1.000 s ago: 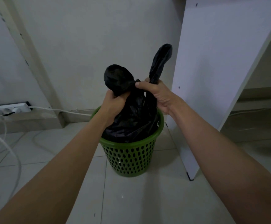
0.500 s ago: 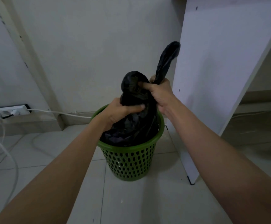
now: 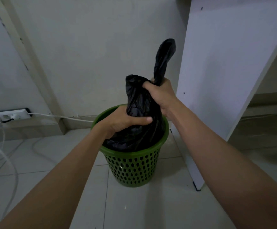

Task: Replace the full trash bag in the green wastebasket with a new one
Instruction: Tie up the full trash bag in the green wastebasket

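Pale tiled floor [image 3: 55, 156], plain white wall behind. White panel [image 3: 220, 76] of a furniture piece leans in at 2 o'clock, its foot on the tiles just right of the basket. White power strip [image 3: 9, 115] at 9 o'clock against the wall base, white cable [image 3: 60, 116] running from it toward the basket, more white cable looped on the floor at the left edge.

Green wastebasket [image 3: 132, 169] sits upright on the floor, centre frame, perforated sides. Black trash bag [image 3: 142, 103] is in it, upper part gathered and pulled up above the rim, lower part bunched inside the rim.

Left hand [image 3: 124, 121]: grip clamped around the bag's body just above the rim, thumb across the front. Right hand [image 3: 161, 93]: grip clamped on the bag's gathered neck at 12 o'clock of the basket; one twisted tail of bag sticks up above the fist, a second bulge of plastic sits just left of it.

No brands, labels or writing readable anywhere: basket, bag and power strip all show plain.
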### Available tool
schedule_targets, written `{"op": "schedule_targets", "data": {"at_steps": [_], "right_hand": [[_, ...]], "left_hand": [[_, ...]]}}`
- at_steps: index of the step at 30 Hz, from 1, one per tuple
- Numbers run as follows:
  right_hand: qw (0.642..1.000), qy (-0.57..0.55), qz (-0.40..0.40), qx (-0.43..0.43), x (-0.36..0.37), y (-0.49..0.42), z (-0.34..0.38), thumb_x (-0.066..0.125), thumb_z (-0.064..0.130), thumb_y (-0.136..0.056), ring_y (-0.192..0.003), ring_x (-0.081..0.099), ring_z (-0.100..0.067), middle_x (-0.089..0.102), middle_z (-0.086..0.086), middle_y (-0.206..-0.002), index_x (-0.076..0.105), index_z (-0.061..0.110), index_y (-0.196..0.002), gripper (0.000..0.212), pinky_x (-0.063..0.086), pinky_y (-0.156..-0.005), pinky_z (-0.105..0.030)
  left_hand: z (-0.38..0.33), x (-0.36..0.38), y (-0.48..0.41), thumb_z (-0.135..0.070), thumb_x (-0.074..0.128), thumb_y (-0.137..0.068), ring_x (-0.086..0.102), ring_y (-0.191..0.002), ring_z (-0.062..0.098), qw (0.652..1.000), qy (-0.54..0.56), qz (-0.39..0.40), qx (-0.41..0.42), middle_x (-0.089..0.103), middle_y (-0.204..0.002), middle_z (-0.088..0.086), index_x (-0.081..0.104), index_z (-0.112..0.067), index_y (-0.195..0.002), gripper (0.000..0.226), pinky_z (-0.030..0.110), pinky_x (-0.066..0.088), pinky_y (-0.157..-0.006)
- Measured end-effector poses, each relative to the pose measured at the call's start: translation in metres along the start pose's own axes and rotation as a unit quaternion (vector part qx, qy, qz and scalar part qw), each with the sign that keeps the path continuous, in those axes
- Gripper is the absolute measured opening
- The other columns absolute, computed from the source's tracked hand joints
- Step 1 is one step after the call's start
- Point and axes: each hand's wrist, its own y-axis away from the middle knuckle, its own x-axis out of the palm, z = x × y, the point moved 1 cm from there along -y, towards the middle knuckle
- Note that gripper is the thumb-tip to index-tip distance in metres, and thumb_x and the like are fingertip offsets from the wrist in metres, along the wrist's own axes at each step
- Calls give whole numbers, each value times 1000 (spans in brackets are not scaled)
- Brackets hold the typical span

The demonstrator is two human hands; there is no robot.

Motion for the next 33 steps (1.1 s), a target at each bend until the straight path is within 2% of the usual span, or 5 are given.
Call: {"op": "schedule_targets", "data": {"at_steps": [8,15,20,29,33], "right_hand": [[990,-89,-85,69,-2,-9,-9,69,17,-84,-63,55,-15,51,1,-63,48,19,-66,27,47,-63,-24],[987,-121,93,47,-2,3,-10,79,0,-80,-91,75,-30,75,-20,-102,69,-8,-109,32,61,-83,-41],[996,-63,-55,7,-8,-5,-12,79,0,-79,-70,72,-18,70,1,-67,62,12,-70,22,61,-72,-33],[924,-360,42,122,-4,2,-11,59,29,-100,-77,71,-29,56,-6,-62,47,16,-75,31,61,-79,-49],[901,-405,9,159,-6,4,-25,48,43,-104,-37,34,-13,26,3,-48,35,23,-68,43,57,-56,-32]], "left_hand": [[14,-15,-5,-25,67,-94,74,-97,27,984,146,-85,-56,77,-108,10,73,-10,-112,24,37,57,-87],[11,-12,-12,-29,69,-94,75,-91,18,986,114,-118,-27,76,-109,4,67,-14,-124,34,29,57,-77],[16,-19,-7,-25,77,-87,73,-103,25,996,60,-28,-64,76,-112,6,70,-11,-120,36,39,54,-94],[21,-20,-20,-27,65,-97,72,-105,30,940,287,-186,-9,74,-117,14,65,-3,-124,37,42,55,-97],[23,-17,-17,-42,62,-96,68,-113,32,923,343,-173,-19,71,-124,14,62,-6,-132,51,47,49,-104]]}}
